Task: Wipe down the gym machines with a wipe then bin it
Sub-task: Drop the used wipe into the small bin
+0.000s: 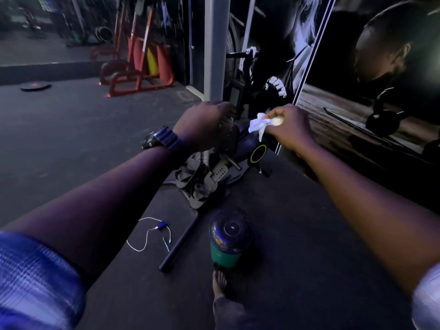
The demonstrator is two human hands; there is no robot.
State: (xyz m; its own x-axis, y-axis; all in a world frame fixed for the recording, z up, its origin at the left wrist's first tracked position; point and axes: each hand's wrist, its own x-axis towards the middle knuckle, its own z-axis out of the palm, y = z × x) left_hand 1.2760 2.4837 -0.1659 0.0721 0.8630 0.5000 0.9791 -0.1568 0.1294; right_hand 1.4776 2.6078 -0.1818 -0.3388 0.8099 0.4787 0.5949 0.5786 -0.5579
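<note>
My right hand (287, 128) pinches a crumpled white wipe (258, 125) just above the dark frame of an exercise bike (247, 139) with a yellow-ringed disc. My left hand (202, 122), with a watch on the wrist, reaches over the bike's handle area; its fingers curl down on a dark part there, partly hidden. A small bin (229, 239) with a dark domed lid and green body stands on the floor in front of my foot (219, 282).
A dark bar (181, 241) and a white cable (147, 234) lie on the black rubber floor beside the bin. A white post (217, 46) rises behind the bike. Red plate-loaded machines (140, 67) stand at the back. A printed wall (371, 79) runs along the right.
</note>
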